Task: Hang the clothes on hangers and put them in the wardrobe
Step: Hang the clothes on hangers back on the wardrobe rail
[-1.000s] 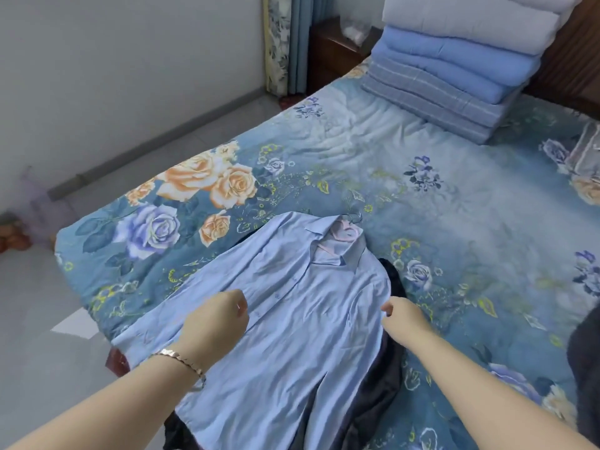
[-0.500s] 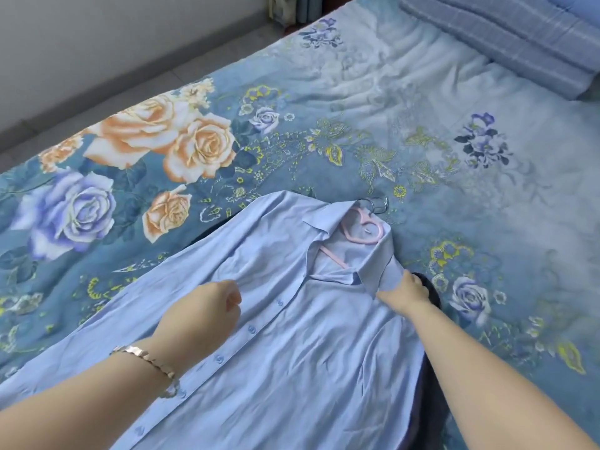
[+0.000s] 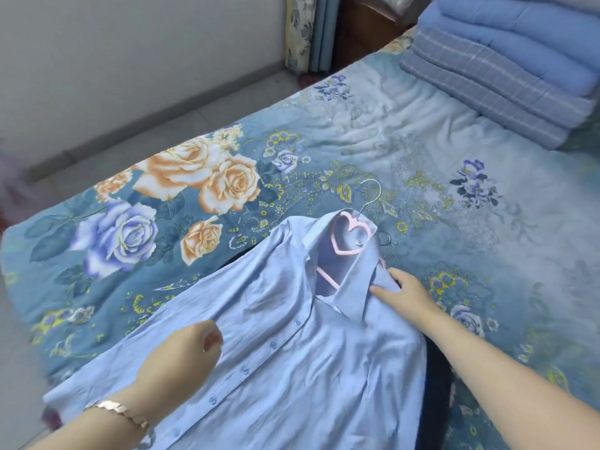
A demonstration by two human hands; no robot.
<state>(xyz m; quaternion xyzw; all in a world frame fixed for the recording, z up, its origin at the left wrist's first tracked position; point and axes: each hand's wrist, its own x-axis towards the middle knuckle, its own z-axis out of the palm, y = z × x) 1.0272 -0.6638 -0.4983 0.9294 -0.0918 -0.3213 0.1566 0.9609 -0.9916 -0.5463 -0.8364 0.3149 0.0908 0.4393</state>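
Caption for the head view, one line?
A light blue shirt on pink heart hanger lies on floral bedspread; right hand touches its shoulder, left hand grips its front.

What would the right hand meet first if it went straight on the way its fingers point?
Most likely the collar of the shirt, just ahead of the right hand; beyond it lies the pink hanger. Depth is hard to judge.

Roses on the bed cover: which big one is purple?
The big purple rose on the bed cover, left of the blue shirt. The other big roses beside it are orange.
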